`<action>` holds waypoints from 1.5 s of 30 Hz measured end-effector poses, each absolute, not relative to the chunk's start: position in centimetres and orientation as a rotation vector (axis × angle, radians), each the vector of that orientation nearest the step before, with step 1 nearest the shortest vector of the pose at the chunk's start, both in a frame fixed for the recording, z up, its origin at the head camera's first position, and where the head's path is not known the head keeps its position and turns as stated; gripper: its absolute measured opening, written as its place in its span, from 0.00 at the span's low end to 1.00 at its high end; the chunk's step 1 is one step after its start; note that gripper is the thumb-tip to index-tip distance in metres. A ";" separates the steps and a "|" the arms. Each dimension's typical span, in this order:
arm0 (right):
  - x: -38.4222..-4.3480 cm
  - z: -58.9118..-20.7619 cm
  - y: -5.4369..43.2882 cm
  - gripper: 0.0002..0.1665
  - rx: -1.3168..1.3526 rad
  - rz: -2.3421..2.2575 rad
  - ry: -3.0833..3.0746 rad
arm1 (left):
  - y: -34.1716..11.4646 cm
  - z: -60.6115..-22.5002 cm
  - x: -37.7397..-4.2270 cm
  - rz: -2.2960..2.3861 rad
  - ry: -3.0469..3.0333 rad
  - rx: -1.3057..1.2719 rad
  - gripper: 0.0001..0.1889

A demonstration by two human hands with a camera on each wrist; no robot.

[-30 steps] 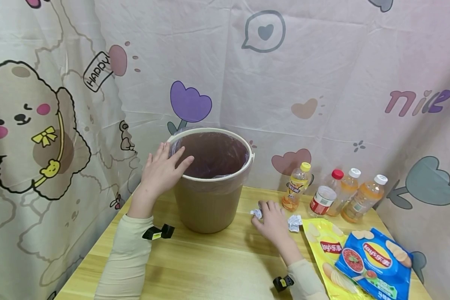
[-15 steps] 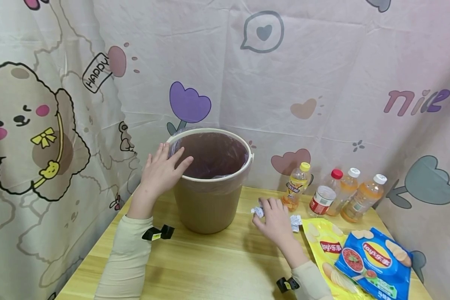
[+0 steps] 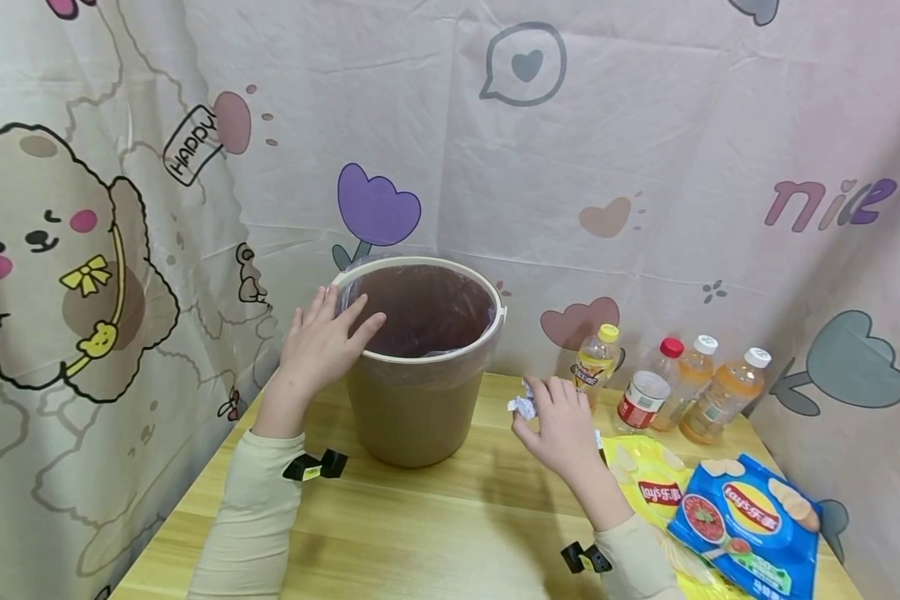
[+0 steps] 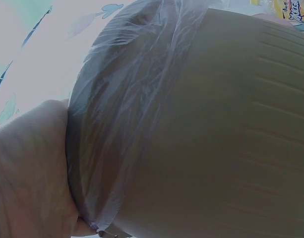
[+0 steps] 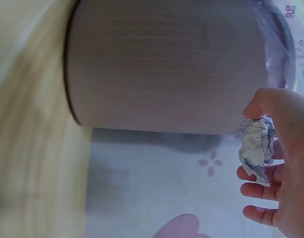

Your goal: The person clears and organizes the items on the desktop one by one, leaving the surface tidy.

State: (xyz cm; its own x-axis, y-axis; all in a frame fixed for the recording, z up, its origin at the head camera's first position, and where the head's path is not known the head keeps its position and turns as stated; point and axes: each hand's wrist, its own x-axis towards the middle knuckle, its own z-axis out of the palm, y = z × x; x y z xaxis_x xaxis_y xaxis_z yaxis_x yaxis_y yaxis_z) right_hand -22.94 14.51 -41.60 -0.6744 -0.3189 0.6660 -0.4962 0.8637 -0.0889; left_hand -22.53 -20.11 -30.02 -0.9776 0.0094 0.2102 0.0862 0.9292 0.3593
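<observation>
A brown trash can [image 3: 412,412] with a cream rim and a clear plastic liner [image 4: 137,84] stands on the wooden table. My left hand [image 3: 322,346] rests on the can's left rim with its fingers spread and fairly straight. In the left wrist view, the palm lies against the lined edge. Right of the can, my right hand [image 3: 562,425] pinches a crumpled paper ball [image 5: 257,146] between thumb and fingers, raised above the table. The right wrist view shows the can's side just beyond this hand.
Behind my right hand is a yellow-capped bottle [image 3: 596,358]. Several other bottles, one a red-capped bottle [image 3: 645,392], stand at the back right. A yellow chip bag [image 3: 645,467] lies partly under a blue chip bag [image 3: 750,525]. A printed curtain [image 3: 645,125] hangs behind the table [image 3: 420,533].
My right hand has lifted the paper ball off the table and shifted slightly right. It now covers the second paper ball in the head view. The left hand stays on the rim.
</observation>
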 end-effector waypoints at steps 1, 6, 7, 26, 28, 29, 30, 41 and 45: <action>-22.9 -41.4 14.5 0.31 0.592 0.345 -2.348 | -20.1 -30.0 -22.5 -0.549 -2.883 -0.073 0.46; -23.1 -40.0 14.7 0.31 0.612 0.326 -2.286 | -20.1 -30.0 -22.6 -0.541 -2.888 -0.071 0.46; -23.1 -39.7 14.7 0.31 0.616 0.320 -2.277 | -20.1 -30.0 -22.6 -0.540 -2.889 -0.070 0.46; -23.6 -35.2 14.5 0.32 0.681 0.292 -2.165 | -20.1 -30.1 -22.7 -0.536 -2.891 -0.075 0.46; -23.6 -34.8 14.3 0.32 0.683 0.305 -2.160 | -20.2 -30.1 -22.6 -0.538 -2.891 -0.075 0.46; -23.6 -34.5 14.2 0.32 0.683 0.312 -2.157 | -20.2 -30.1 -22.6 -0.540 -2.890 -0.074 0.46; -23.7 -34.3 14.1 0.32 0.681 0.318 -2.155 | -20.2 -30.1 -22.6 -0.540 -2.889 -0.074 0.46; -24.0 -32.0 12.0 0.32 0.688 0.389 -2.140 | -20.2 -30.1 -22.6 -0.545 -2.882 -0.082 0.46; -24.3 -31.4 11.1 0.32 0.678 0.411 -2.144 | -20.3 -30.2 -22.7 -0.549 -2.880 -0.085 0.46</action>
